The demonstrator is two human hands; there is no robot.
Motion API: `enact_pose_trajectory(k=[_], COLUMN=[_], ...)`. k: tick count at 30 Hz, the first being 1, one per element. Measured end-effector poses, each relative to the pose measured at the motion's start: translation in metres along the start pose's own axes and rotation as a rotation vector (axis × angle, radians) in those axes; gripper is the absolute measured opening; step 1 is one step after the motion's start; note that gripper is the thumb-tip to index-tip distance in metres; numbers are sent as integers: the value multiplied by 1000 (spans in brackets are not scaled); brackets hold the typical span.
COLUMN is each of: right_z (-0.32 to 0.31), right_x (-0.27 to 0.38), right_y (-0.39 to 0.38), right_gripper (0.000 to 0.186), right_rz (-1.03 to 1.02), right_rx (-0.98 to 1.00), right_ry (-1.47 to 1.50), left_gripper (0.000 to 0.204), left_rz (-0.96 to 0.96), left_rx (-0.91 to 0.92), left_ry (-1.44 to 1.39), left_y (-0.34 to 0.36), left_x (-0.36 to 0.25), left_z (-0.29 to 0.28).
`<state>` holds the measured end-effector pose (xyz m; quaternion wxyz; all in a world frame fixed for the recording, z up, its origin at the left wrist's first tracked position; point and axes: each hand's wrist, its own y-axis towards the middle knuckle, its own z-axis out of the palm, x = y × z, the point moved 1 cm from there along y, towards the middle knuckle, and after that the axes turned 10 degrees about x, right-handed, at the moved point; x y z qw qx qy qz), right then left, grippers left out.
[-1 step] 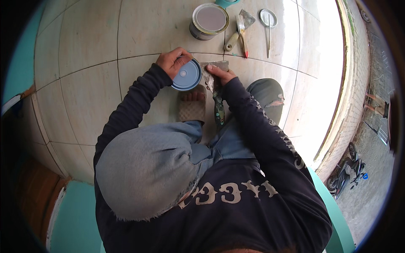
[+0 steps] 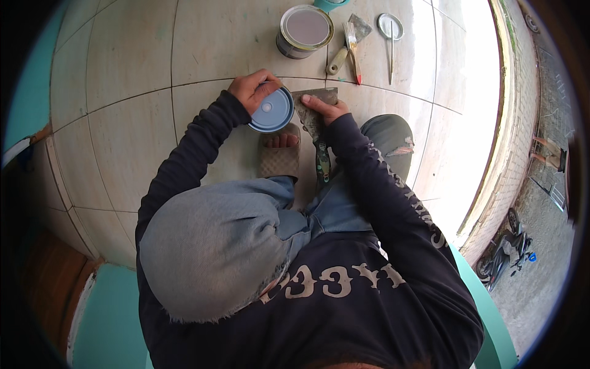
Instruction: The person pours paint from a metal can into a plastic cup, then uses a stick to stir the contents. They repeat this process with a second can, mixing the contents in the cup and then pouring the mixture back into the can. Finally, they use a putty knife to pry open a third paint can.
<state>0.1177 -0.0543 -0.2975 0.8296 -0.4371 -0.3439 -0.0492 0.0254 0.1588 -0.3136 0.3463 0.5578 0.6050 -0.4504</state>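
My left hand (image 2: 251, 88) is closed over the upper left rim of a round blue-grey tin (image 2: 270, 112), whose flat face with a small centre disc is turned up. My right hand (image 2: 324, 106) grips a putty knife (image 2: 312, 123) by its broad, stained metal blade, the thumb pressed on top. The knife's dark handle (image 2: 322, 161) points down toward my lap. The blade's left corner lies close beside the tin's right edge; I cannot tell whether they touch. Most fingers of my right hand are hidden behind the blade.
Farther off on the tiled floor (image 2: 129, 123) stands an open paint can (image 2: 305, 31) holding greyish paint. To its right lie another scraper (image 2: 338, 60), a paintbrush (image 2: 352, 49) and a round lid (image 2: 390, 27) with a thin stick (image 2: 391, 58). My sandalled foot (image 2: 279, 157) is below the tin.
The putty knife and my right hand have shifted slightly right, and the blade sits a little turned. My left hand and the tin stay nearly in place.
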Motion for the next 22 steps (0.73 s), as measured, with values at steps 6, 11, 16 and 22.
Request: enact_pose_trajectory(k=[6,11,16,22], right_z=[38,33,19,10], right_x=[25,35,23,22], right_y=[-19,-14,1,8], right_gripper=[33,36,33,29], right_rz=[-253,-239,-173,-56], right_rx=[-305,-260,-143,-10], right_ry=[-768,-922,-528,-279], left_gripper=[27,34,37,44], left_rz=[8,-121,-293,-327], left_rx=[73,-557,-707,-542], left_ry=[60,334,96,49], left_y=[6,-9,-19,-24], left_x=[1,-5,-11,-18], left_z=[0,25,48,32])
